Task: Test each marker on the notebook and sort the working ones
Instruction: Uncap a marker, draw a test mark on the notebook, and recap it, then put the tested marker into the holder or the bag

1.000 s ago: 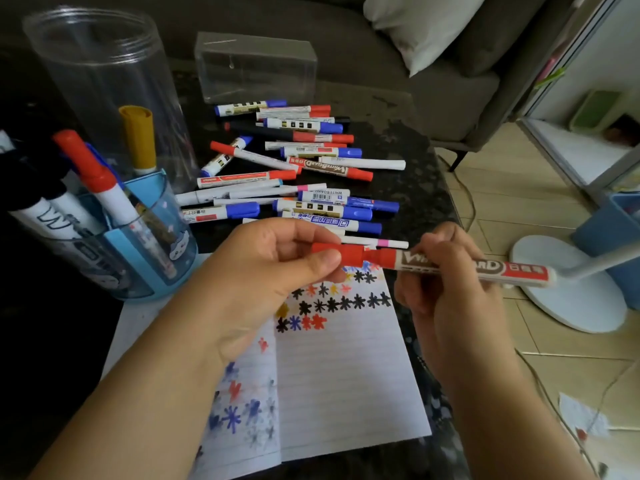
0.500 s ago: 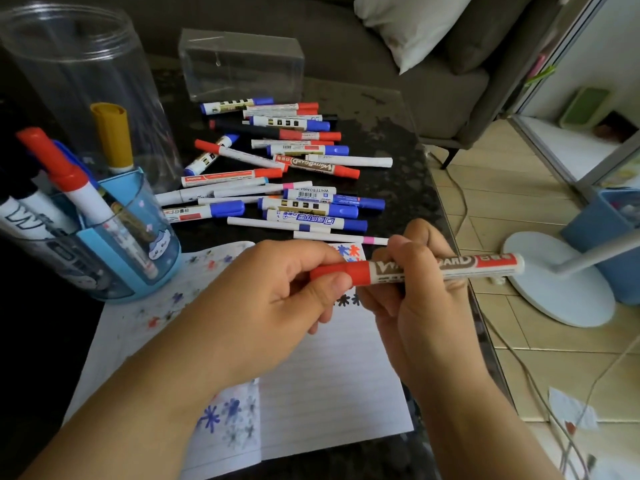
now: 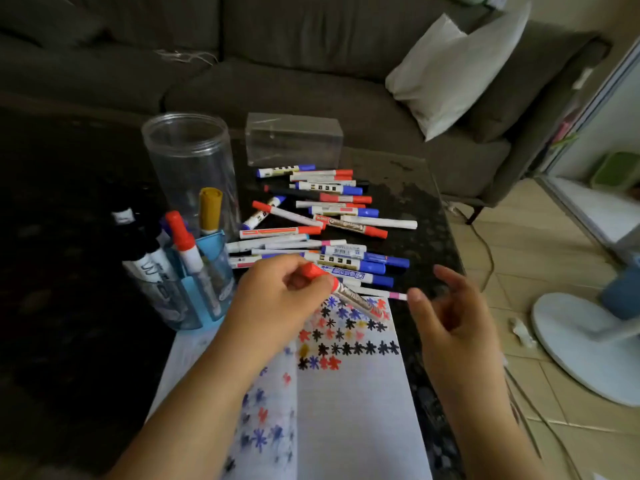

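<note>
My left hand (image 3: pixel 277 299) grips a red-capped whiteboard marker (image 3: pixel 349 296) by its cap end, the barrel slanting down to the right over the open notebook (image 3: pixel 346 410). Rows of black, red and blue test stars fill the top of the right page. My right hand (image 3: pixel 453 323) hovers to the right of the marker with relaxed fingers, holding nothing. A pile of loose markers (image 3: pixel 329 220) with red and blue caps lies on the dark table beyond the notebook. A blue holder (image 3: pixel 194 299) at the left carries several upright markers.
A tall clear jar (image 3: pixel 190 161) stands behind the blue holder, and a clear plastic box (image 3: pixel 294 140) sits at the table's far edge. A grey sofa with a white pillow (image 3: pixel 460 67) lies beyond. A white fan base (image 3: pixel 581 341) stands on the tiled floor to the right.
My right hand has let go of the marker and drawn away to the right. The capped marker now stays in my left hand alone, tilted down over the page. The view has lifted.
</note>
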### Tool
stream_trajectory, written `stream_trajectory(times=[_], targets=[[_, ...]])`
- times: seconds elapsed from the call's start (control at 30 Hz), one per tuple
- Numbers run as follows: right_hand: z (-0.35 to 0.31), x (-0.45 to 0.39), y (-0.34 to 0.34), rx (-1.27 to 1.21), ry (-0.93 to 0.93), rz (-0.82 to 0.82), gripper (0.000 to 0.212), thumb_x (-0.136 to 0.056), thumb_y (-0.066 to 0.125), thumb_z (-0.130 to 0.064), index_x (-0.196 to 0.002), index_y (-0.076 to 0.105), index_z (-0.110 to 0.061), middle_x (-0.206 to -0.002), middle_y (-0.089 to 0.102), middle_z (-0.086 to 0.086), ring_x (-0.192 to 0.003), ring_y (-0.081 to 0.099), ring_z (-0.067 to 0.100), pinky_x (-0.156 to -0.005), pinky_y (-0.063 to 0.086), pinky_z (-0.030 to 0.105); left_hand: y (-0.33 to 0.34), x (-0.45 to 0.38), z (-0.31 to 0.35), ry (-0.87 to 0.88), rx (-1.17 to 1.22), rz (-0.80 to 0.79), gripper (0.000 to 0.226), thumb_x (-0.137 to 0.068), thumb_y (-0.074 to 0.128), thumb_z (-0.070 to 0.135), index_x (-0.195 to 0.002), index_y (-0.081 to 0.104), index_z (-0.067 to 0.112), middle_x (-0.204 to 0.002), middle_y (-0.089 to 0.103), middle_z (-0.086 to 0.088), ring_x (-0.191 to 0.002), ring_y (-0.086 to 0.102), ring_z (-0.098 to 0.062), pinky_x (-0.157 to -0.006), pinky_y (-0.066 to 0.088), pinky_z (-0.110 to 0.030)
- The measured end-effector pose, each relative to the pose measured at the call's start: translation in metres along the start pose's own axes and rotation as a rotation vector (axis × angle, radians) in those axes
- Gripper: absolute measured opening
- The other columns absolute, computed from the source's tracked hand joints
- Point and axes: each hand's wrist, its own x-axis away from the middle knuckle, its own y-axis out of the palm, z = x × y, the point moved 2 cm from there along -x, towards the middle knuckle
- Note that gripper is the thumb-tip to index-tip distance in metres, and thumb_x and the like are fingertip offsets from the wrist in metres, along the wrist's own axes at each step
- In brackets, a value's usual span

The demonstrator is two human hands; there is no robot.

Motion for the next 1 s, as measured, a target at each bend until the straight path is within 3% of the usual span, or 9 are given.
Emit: stream_trajectory(times=[0.1, 0.17, 0.27, 0.37, 0.43, 0.5, 0.67, 0.87, 1.0], targets=[[-0.031, 0.007, 0.02, 0.307, -0.399, -0.314, 0.031, -0.084, 0.067, -0.027, -0.114, 0.061, -0.029, -0.07, 0.045, -0.011, -0.067, 0.048, -0.002, -0.062, 0.04, 0.01, -0.014, 0.011, 0.005, 0.051, -0.122, 0.037, 0.018, -0.08, 0.068, 0.025, -0.064, 0.063, 0.018, -0.052, 0.056, 0.019, -0.051, 0.05, 0.005, -0.052, 0.037, -0.007], [-0.046, 0.016, 0.04, 0.427, -0.521, -0.478, 0.031, -0.086, 0.065, -0.033, -0.116, 0.06, -0.034, -0.078, 0.044, -0.019, -0.076, 0.047, -0.008, -0.068, 0.038, 0.007, -0.027, 0.022, 0.002, 0.065, -0.164, 0.07, 0.019, -0.078, 0.068, 0.025, -0.062, 0.062, 0.018, -0.051, 0.055, 0.014, -0.049, 0.048, 0.002, -0.049, 0.035, -0.012], [-0.066, 0.031, 0.067, 0.49, -0.629, -0.599, 0.024, -0.091, 0.055, -0.039, -0.113, 0.06, -0.033, -0.087, 0.049, -0.018, -0.075, 0.047, -0.001, -0.069, 0.04, 0.013, -0.05, 0.039, -0.006, 0.071, -0.218, 0.104, 0.015, -0.078, 0.067, 0.029, -0.068, 0.064, 0.019, -0.059, 0.06, 0.004, -0.053, 0.051, -0.002, -0.053, 0.039, -0.018], [-0.079, 0.041, 0.08, 0.463, -0.682, -0.633, 0.018, -0.093, 0.053, -0.035, -0.108, 0.059, -0.027, -0.088, 0.053, -0.015, -0.074, 0.048, 0.002, -0.069, 0.041, 0.015, -0.078, 0.056, -0.015, 0.081, -0.236, 0.155, 0.005, -0.076, 0.068, 0.033, -0.079, 0.066, 0.029, -0.068, 0.062, 0.015, -0.063, 0.057, 0.0, -0.057, 0.04, -0.01], [-0.092, 0.041, 0.078, 0.408, -0.665, -0.581, 0.004, -0.093, 0.054, -0.032, -0.093, 0.052, -0.029, -0.078, 0.049, -0.017, -0.066, 0.047, 0.0, -0.063, 0.039, 0.012, -0.098, 0.064, -0.022, 0.112, -0.314, 0.224, 0.012, -0.078, 0.068, 0.029, -0.089, 0.064, 0.032, -0.074, 0.061, 0.017, -0.074, 0.057, 0.001, -0.062, 0.04, -0.007], [-0.104, 0.037, 0.074, 0.329, -0.639, -0.491, 0.01, -0.094, 0.054, -0.029, -0.085, 0.048, -0.028, -0.072, 0.049, -0.014, -0.06, 0.047, 0.002, -0.056, 0.037, 0.013, -0.112, 0.068, -0.027, 0.137, -0.437, 0.281, 0.02, -0.081, 0.067, 0.022, -0.1, 0.063, 0.028, -0.088, 0.058, 0.019, -0.081, 0.054, 0.004, -0.067, 0.038, -0.003], [-0.136, 0.025, 0.076, 0.151, -0.666, -0.333, 0.009, -0.095, 0.051, -0.024, -0.086, 0.049, -0.023, -0.064, 0.045, -0.011, -0.055, 0.046, 0.003, -0.054, 0.036, 0.008, -0.122, 0.061, -0.03, 0.161, -0.558, 0.295, 0.041, -0.086, 0.061, 0.018, -0.126, 0.052, 0.022, -0.114, 0.052, 0.012, -0.094, 0.046, 0.004, -0.078, 0.035, -0.005], [-0.14, 0.012, 0.117, 0.237, -0.678, -0.53, 0.011, -0.099, 0.042, -0.024, -0.092, 0.048, -0.018, -0.075, 0.046, -0.015, -0.067, 0.044, -0.001, -0.059, 0.035, 0.007, -0.122, 0.056, -0.035, 0.149, -0.551, 0.272, 0.036, -0.088, 0.057, 0.011, -0.122, 0.055, 0.021, -0.119, 0.052, 0.012, -0.097, 0.043, 0.006, -0.072, 0.035, 0.0], [-0.133, 0.004, 0.14, 0.376, -0.66, -0.682, 0.018, -0.1, 0.043, -0.027, -0.098, 0.053, -0.012, -0.086, 0.051, -0.001, -0.071, 0.046, 0.007, -0.058, 0.032, 0.017, -0.119, 0.055, -0.041, 0.148, -0.542, 0.246, 0.035, -0.088, 0.058, 0.011, -0.121, 0.056, 0.023, -0.119, 0.052, 0.013, -0.098, 0.045, 0.005, -0.072, 0.036, 0.003]])
